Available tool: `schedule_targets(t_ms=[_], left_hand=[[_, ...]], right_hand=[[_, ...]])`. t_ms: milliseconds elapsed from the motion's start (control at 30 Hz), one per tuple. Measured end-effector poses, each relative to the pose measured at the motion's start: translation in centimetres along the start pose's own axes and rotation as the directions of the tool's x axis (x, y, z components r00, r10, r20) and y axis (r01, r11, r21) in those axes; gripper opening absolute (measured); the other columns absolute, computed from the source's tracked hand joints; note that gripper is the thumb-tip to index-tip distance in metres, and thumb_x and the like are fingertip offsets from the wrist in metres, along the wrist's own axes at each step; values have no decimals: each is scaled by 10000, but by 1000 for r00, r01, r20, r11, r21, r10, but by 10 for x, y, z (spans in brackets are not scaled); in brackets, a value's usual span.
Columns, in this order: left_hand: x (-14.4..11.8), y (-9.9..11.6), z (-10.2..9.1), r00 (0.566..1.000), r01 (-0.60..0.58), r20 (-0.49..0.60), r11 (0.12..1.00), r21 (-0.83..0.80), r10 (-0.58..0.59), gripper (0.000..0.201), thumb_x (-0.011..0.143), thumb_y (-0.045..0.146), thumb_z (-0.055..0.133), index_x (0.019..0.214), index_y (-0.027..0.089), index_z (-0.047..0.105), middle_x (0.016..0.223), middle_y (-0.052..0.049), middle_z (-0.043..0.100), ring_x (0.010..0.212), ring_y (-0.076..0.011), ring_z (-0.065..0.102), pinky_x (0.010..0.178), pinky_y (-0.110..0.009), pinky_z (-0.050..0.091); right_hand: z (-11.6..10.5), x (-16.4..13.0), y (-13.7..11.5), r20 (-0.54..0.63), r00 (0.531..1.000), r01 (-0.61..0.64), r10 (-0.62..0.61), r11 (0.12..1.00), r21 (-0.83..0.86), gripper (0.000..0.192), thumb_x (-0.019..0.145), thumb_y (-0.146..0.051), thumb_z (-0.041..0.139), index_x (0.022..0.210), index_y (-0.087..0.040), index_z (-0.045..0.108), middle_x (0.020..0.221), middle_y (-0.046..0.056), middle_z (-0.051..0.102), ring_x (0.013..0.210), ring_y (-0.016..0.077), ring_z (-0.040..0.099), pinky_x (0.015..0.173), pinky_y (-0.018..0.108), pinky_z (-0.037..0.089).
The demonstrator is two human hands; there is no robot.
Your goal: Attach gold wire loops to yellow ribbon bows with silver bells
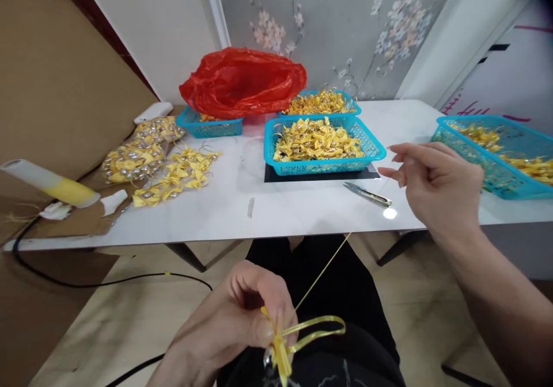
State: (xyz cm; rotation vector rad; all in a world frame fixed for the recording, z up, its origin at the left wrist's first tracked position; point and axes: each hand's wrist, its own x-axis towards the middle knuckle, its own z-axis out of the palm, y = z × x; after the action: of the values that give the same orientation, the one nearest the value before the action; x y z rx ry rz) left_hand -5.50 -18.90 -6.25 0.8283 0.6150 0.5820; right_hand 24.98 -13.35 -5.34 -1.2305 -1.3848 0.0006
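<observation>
Left hand (242, 318) pinches a yellow ribbon bow (294, 338) — right hand (436, 185) half-open, perhaps drawing its thread (322, 272)

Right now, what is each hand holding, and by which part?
The left hand pinches a yellow ribbon bow at its knotted middle. The right hand, fingers spread, seems to pull the thin thread; the grip itself can't be seen.

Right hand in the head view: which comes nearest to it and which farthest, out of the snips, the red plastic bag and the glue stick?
From the right hand:
1. Snips, just to its left on the table.
2. Red plastic bag, at the back, over a blue basket.
3. Glue stick, far left edge.
</observation>
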Motion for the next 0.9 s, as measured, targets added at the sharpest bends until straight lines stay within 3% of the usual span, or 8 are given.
schedule_targets(t_ms=[167,300,367,433,533,667,833,900], left_hand=[[0,8,2,998,-49,-17,985,167,53,228,770,431,803,721,210,786,653,-34,710,560,-137,611,555,-258,465],[2,15,9,984,-67,-103,841,536,143,302,907,418,646,775,173,762,711,-41,705,651,-146,593,623,-247,459],[4,18,15,968,-51,-160,774,631,195,285,920,376,620,750,180,737,688,-15,673,656,-142,574,624,-236,450],[8,20,21,952,-38,-198,730,682,234,273,916,343,608,720,186,715,674,0,657,643,-139,557,605,-229,440],[13,19,27,932,-32,-221,672,740,288,280,924,325,580,716,193,712,659,9,647,632,-140,546,591,-229,435],[13,14,25,900,-83,-208,619,781,383,202,923,313,594,808,224,736,721,9,690,676,-151,606,613,-222,480],[-1,0,28,651,-146,-330,539,829,684,192,880,238,667,1048,333,679,856,33,708,708,-136,662,649,-185,546],[-3,-6,32,664,-147,-335,557,818,668,241,893,232,659,1096,363,658,872,36,702,672,-130,665,605,-178,559]], right_hand=[[-4,-2,10,17,999,-28,29,998,-59,298,880,-40,513,970,-169,766,783,30,581,629,126,648,735,324,621],[-8,-16,-27,244,967,-68,73,997,-28,218,926,-144,535,1036,-195,717,734,11,621,591,128,647,522,241,531],[-8,-28,-54,433,901,-59,39,998,32,161,926,-213,561,963,-212,718,728,0,644,560,115,606,482,224,489],[-5,-42,-76,674,738,-132,-16,977,169,128,933,-224,579,997,-226,690,810,1,629,632,116,595,531,229,484],[1,-60,-94,772,635,-233,17,957,171,78,892,-166,658,936,-229,676,856,-16,606,643,95,548,570,222,460],[7,-76,-95,689,725,-186,-29,954,235,127,923,-99,601,890,-196,677,843,0,591,682,100,574,613,224,474],[13,-90,-91,418,886,174,-202,979,104,167,917,-25,560,867,-141,669,775,67,606,646,151,584,553,274,482],[16,-94,-90,348,890,310,-294,951,11,177,893,12,572,847,-134,662,722,69,614,637,162,584,546,283,484]])
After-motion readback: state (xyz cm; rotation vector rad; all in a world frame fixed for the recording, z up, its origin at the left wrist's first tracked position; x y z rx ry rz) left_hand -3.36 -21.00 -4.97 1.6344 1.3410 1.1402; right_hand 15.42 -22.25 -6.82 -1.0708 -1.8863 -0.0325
